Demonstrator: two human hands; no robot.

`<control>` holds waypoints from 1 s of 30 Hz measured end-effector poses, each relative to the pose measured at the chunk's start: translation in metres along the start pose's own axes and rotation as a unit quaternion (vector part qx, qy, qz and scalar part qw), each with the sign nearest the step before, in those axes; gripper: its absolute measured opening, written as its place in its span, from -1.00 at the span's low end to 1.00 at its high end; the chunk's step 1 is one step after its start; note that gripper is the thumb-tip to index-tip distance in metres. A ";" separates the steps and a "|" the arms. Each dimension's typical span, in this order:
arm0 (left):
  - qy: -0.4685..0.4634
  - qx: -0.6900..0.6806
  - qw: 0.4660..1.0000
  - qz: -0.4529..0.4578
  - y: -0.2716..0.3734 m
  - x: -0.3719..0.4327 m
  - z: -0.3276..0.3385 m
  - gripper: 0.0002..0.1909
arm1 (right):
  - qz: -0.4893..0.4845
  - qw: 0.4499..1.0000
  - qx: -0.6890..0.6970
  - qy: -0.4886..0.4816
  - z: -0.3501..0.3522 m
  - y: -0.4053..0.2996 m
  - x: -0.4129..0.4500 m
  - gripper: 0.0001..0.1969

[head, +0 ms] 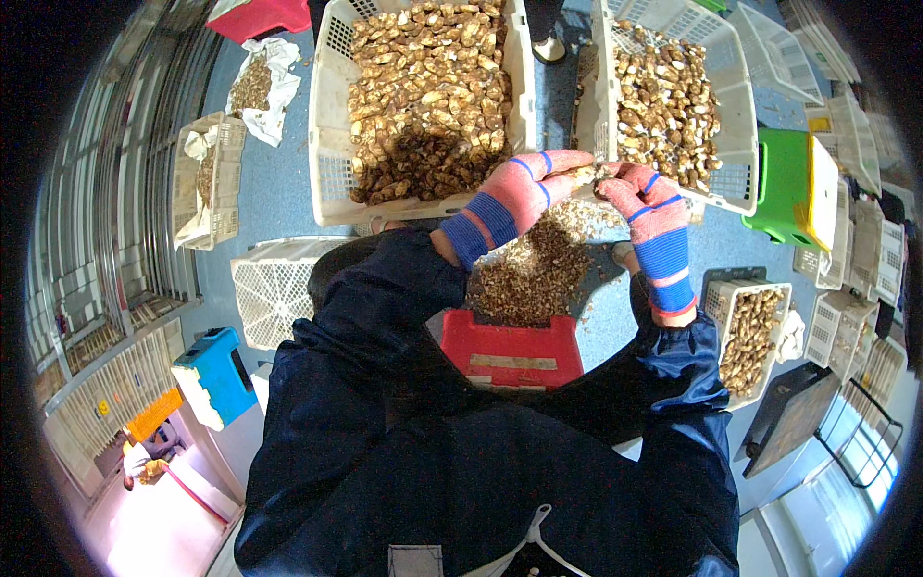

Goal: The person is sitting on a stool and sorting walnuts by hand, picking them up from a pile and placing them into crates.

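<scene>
My left hand [520,189], in a pink knit glove with blue bands, holds a pale, elongated mushroom [575,175] by its length. My right hand [644,196], gloved alike, has its fingertips at the mushroom's other end; whether they hold a small tool is hidden. Both hands meet above the gap between two crates. A large white plastic crate [317,155] of brown, dirt-covered mushrooms lies ahead to the left. Another white crate [743,108] with paler mushrooms stands ahead to the right. Below the hands is a heap of brown and white trimmings [533,278] on the floor.
A red plastic stool [512,346] is between my legs. A green stool [782,187] and a smaller crate of mushrooms [782,324] stand at the right. An upturned white crate [270,296] and a blue stool [216,375] are at the left. Someone's shoe [549,50] shows between the large crates.
</scene>
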State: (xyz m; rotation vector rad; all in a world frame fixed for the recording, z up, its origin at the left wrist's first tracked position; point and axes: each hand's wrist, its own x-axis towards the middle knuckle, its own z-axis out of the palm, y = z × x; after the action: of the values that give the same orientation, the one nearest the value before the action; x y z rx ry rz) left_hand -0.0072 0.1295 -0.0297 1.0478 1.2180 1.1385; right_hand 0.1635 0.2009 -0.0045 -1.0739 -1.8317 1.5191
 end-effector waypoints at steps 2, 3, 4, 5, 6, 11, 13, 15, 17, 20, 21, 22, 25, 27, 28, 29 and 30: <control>0.029 0.075 0.996 0.039 -0.002 0.000 0.004 -0.65 | -0.056 0.996 -0.067 0.005 0.001 0.005 -0.001 -0.87; 0.045 0.113 0.991 0.057 -0.002 -0.001 0.005 -0.65 | -0.087 0.990 -0.114 0.009 0.004 0.006 -0.002 -0.87; 0.056 0.138 0.987 0.064 -0.003 -0.003 0.007 -0.65 | -0.118 0.980 -0.160 0.014 0.006 0.006 -0.002 -0.87; 0.067 0.162 0.982 0.072 -0.003 -0.005 0.009 -0.65 | -0.065 0.993 -0.100 0.021 0.006 0.003 -0.003 -0.87; 0.079 0.186 0.976 0.079 -0.001 -0.007 0.010 -0.65 | -0.011 0.999 -0.039 0.028 0.007 -0.007 -0.004 -0.88; 0.099 0.215 0.965 0.110 0.011 -0.008 0.014 -0.64 | 0.054 0.994 0.088 0.030 0.001 -0.006 -0.001 -0.89; 0.091 0.220 0.966 0.101 0.017 -0.009 0.016 -0.62 | 0.022 0.999 0.031 0.021 0.000 -0.003 -0.001 -0.90; 0.069 0.188 0.977 0.068 0.022 -0.010 0.013 -0.60 | 0.072 0.991 0.110 0.033 -0.001 -0.007 -0.001 -0.90; 0.033 0.120 0.990 0.066 0.018 -0.008 0.005 -0.56 | 0.115 0.970 0.212 0.022 -0.007 -0.012 0.001 -0.90; 0.018 0.174 0.978 0.113 0.021 -0.006 0.002 -0.49 | 0.114 0.939 0.325 -0.007 -0.011 -0.015 0.000 -0.89; 0.022 0.218 0.966 0.137 0.023 -0.006 0.003 -0.47 | 0.094 0.954 0.284 -0.019 -0.012 -0.012 0.000 -0.88; 0.031 0.242 0.957 0.157 0.024 -0.006 0.004 -0.46 | 0.074 0.967 0.243 -0.032 -0.012 -0.009 0.001 -0.88; 0.049 0.282 0.938 0.196 0.025 -0.008 0.007 -0.44 | 0.082 0.975 0.204 -0.017 -0.011 -0.006 0.000 -0.88; 0.051 0.270 0.941 0.197 0.026 -0.010 0.007 -0.44 | 0.093 0.971 0.221 -0.007 -0.010 -0.010 -0.002 -0.88; 0.052 0.283 0.934 0.211 0.026 -0.010 0.007 -0.44 | 0.089 0.967 0.237 -0.011 -0.010 -0.014 -0.002 -0.88; 0.053 0.296 0.927 0.225 0.026 -0.010 0.006 -0.43 | 0.085 0.964 0.253 -0.014 -0.010 -0.016 -0.003 -0.88; 0.053 0.309 0.919 0.240 0.026 -0.009 0.006 -0.43 | 0.069 0.974 0.215 -0.033 -0.012 -0.014 -0.002 -0.88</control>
State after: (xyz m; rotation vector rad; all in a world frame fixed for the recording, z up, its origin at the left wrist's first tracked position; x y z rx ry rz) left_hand -0.0033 0.1240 -0.0026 1.8622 1.5012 1.2112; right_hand 0.1706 0.2051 0.0116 -0.9609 -1.3949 1.9400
